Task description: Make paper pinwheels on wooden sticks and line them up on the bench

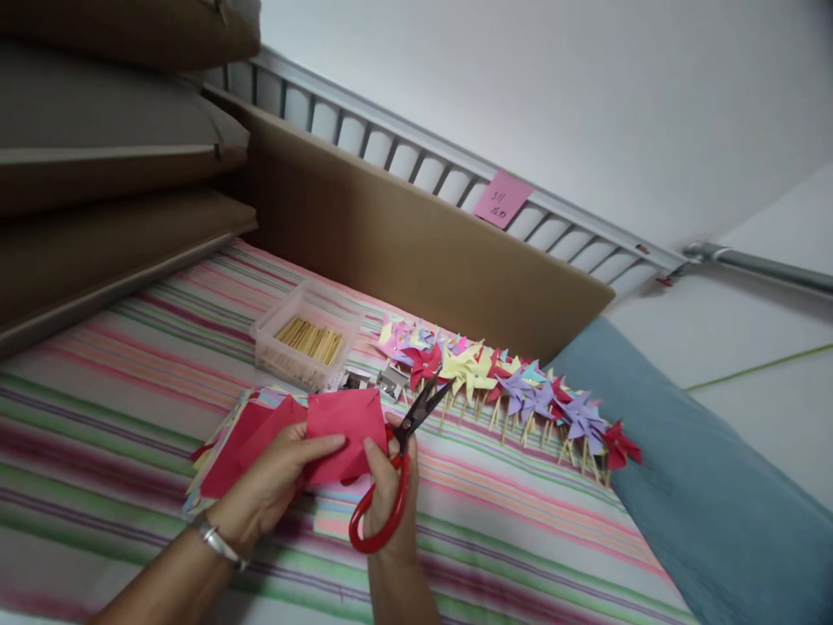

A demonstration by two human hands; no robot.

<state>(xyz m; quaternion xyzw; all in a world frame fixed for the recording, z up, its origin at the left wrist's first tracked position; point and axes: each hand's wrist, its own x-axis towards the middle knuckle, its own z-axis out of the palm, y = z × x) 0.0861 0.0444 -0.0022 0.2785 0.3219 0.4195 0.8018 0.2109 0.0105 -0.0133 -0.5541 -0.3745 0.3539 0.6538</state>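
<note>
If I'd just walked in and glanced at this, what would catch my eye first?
Probably the bright red paper at lower center, held between the left hand and the right hand, which also holds red-handled scissors, blades pointing up and right. Next, the row of colorful pinwheels on sticks, stretching to the right along the striped cloth, in front of a large brown board.

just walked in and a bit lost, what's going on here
A person's left hand pinches a red paper square; their right hand, which also holds red-handled scissors, has the other side of it. A pile of coloured paper lies near the left hand. Farther back, thin sticks fill part of a clear plastic box, with paper pinwheels in a crowded row beyond it, rightward.
</note>
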